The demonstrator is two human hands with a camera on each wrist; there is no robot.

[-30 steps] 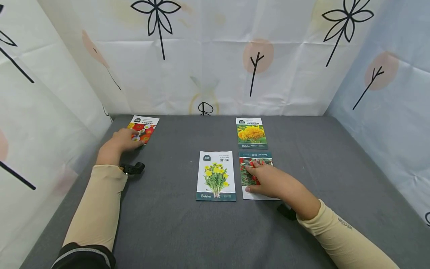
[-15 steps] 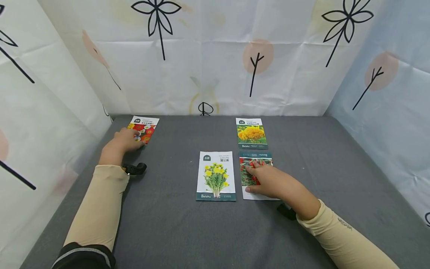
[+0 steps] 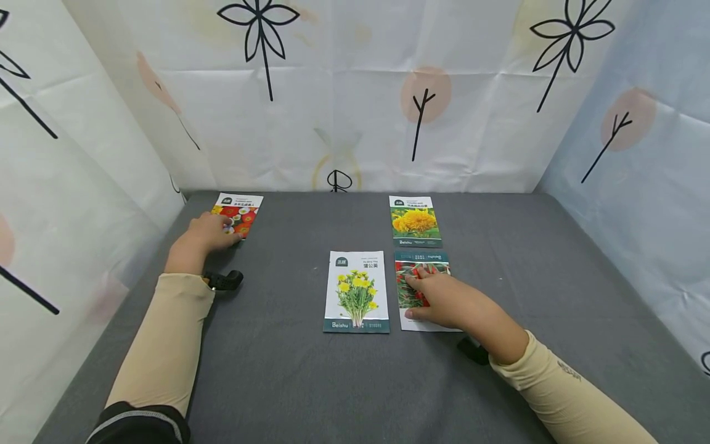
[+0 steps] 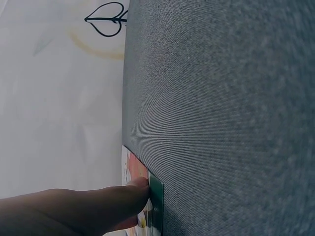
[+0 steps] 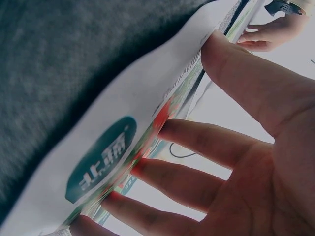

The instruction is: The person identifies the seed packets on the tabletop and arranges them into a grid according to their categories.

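In the head view my left hand rests on a seed packet with red, orange and white flowers at the table's far left. Its thumb touches that packet in the left wrist view, near the green bottom band. My right hand lies with spread fingers on an upside-down seed packet with red pictures and green leaves. In the right wrist view its fingertips touch this packet, whose green logo faces the camera. Part of each touched packet is hidden under the hand.
Left of my right hand lies a white seed packet with yellow dandelions. A yellow-flower seed packet is just beyond the upside-down one. Patterned white cloth hangs behind and beside the grey table.
My left hand has shifted very slightly to the right on its packet. The right hand and all the packets stay in place.
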